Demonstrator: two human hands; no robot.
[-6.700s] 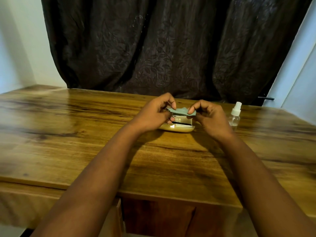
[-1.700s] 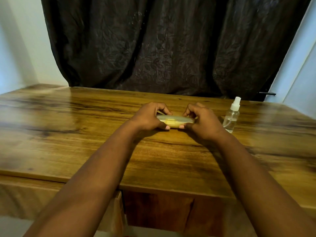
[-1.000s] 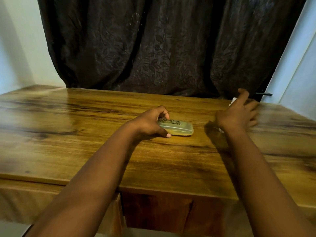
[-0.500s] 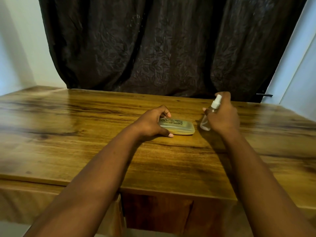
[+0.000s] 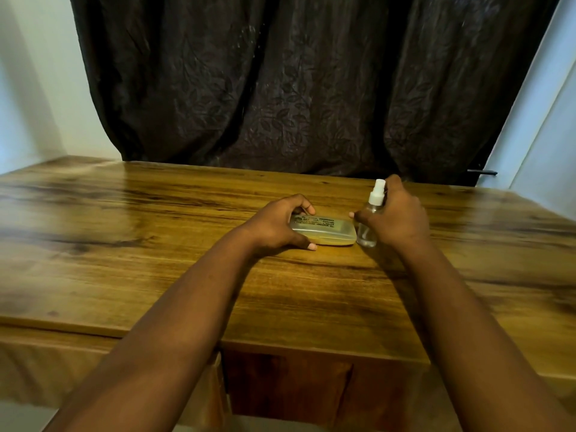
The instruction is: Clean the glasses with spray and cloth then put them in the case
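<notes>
Wooden table (image 5: pixel 156 244): closed case (image 5: pixel 330 233), spray bottle (image 5: pixel 369 226) just beside.

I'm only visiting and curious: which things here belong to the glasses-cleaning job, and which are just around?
Part of the job:
- closed glasses case, gripped by the left hand
- spray bottle, held by the right hand

Just around:
- wooden table
- dark curtain

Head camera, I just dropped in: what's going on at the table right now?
A person is at a wooden table. The left hand grips the end of a closed yellowish glasses case that lies flat on the table. The right hand holds a small clear spray bottle upright, right beside the case's other end. No glasses or cloth show; whether they are inside the case cannot be told.
</notes>
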